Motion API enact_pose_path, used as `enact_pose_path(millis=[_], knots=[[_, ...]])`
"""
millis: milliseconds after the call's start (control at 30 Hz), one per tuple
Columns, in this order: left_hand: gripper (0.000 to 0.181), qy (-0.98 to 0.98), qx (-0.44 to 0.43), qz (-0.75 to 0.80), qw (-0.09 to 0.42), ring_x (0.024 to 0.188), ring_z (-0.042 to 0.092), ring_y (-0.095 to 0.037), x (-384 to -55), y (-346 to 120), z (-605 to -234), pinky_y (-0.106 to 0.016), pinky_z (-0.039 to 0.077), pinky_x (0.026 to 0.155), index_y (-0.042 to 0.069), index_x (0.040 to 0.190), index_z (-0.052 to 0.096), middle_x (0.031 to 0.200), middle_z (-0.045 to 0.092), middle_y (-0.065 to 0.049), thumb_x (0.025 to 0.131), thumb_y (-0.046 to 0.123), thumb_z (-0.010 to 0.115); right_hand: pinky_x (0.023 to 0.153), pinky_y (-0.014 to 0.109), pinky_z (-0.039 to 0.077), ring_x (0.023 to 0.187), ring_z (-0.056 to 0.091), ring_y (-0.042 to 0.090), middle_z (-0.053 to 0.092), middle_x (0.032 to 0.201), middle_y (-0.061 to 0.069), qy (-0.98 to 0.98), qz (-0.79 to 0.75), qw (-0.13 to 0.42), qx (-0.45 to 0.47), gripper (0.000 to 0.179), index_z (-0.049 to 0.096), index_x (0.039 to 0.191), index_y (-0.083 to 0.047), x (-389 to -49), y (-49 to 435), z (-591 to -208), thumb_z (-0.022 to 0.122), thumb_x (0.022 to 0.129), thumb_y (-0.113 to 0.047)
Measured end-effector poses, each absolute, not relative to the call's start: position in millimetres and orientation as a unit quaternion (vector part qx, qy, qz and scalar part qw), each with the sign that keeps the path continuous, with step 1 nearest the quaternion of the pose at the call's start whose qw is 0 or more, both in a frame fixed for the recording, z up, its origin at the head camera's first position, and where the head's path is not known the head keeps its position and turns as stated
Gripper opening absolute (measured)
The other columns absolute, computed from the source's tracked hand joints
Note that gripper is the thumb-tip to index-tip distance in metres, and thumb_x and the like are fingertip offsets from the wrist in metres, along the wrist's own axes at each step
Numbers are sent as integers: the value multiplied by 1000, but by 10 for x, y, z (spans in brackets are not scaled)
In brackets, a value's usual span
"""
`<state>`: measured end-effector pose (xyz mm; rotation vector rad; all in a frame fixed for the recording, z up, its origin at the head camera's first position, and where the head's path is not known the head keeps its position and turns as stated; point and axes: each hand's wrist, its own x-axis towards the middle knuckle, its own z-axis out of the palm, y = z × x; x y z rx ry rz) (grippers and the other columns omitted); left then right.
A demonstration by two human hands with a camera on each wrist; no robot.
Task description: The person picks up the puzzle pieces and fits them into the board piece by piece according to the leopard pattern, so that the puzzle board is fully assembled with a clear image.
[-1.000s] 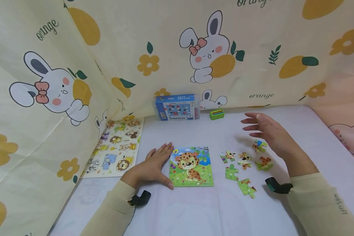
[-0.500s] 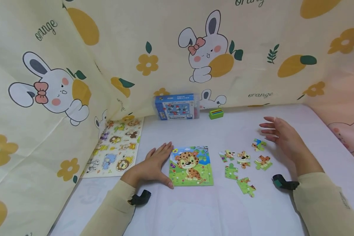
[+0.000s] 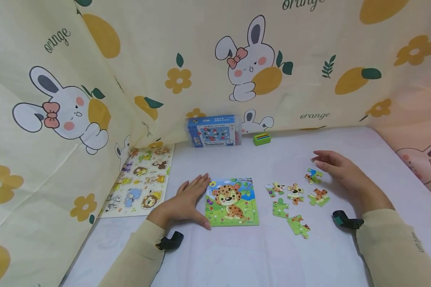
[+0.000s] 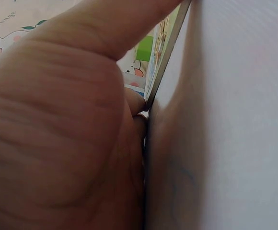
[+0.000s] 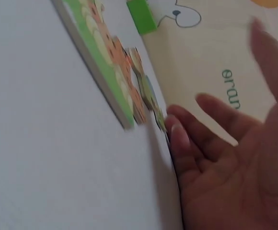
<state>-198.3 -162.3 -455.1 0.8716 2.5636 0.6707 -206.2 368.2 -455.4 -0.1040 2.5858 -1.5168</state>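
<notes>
A square leopard puzzle (image 3: 232, 203) lies flat at the middle of the table. My left hand (image 3: 182, 204) rests along its left edge, thumb at the near corner and fingers at the far one. In the left wrist view the thumb and the palm of that hand (image 4: 57, 115) hide much of the board's edge (image 4: 165, 62). Several loose puzzle pieces (image 3: 281, 208) lie to the right of the board. My right hand (image 3: 348, 177), holding nothing, hovers beside the farthest piece, a blue and green one (image 3: 313, 175), with its fingers loosely bent in the right wrist view.
A sheet of animal pictures (image 3: 140, 179) lies at the left by the cloth wall. At the back stand a blue-printed box (image 3: 215, 133) and a small green block (image 3: 261, 139) with coloured stripes. A rabbit-patterned cloth (image 3: 201, 52) surrounds the table's back and sides.
My right hand has moved rightward and nearer me, away from above the pieces, and its fingers have dropped lower. The left hand and the puzzle stay where they were.
</notes>
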Motion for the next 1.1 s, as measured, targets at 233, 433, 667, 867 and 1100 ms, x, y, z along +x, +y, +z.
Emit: enact_pose_path(millis=[233,433,667,867,1100], knots=[[153,904,310,238,173,166,-6,-23,-1988,-1616,-4547,-56,-8,129,8,175,12,182,2,-4,65,66,99,117,58,36,149,35,46,40,168,25,892,-434,103,-75,79,40,166,-3,-2055,3754,-4530,79,103,-29],[153,905,305,237,178,165,-7,-23,-1991,-1616,-4546,-54,-8,129,8,175,11,182,1,-3,64,66,100,119,79,21,155,21,57,31,168,29,899,-408,117,-104,69,56,151,5,-2052,3661,-4454,87,95,-22],[153,905,303,239,179,166,-6,-24,-1974,-1616,-4536,-55,-8,129,8,175,13,182,3,-4,64,65,100,114,73,35,140,40,54,47,153,29,901,-413,114,-64,60,52,145,4,-2050,3552,-4400,84,98,-16],[152,906,304,236,176,166,-5,-24,-1980,-1615,-4545,-55,-8,129,7,175,13,182,3,-4,64,66,100,85,36,53,110,51,36,60,120,17,913,-396,88,-34,42,59,138,-1,-2053,3480,-4332,77,104,-19],[154,906,306,234,173,166,-6,-24,-1996,-1628,-4571,-56,-8,129,8,175,11,182,2,-3,64,68,99,74,32,55,98,56,33,61,109,15,912,-404,59,-42,38,64,138,-2,-2034,3387,-4202,74,107,-22]])
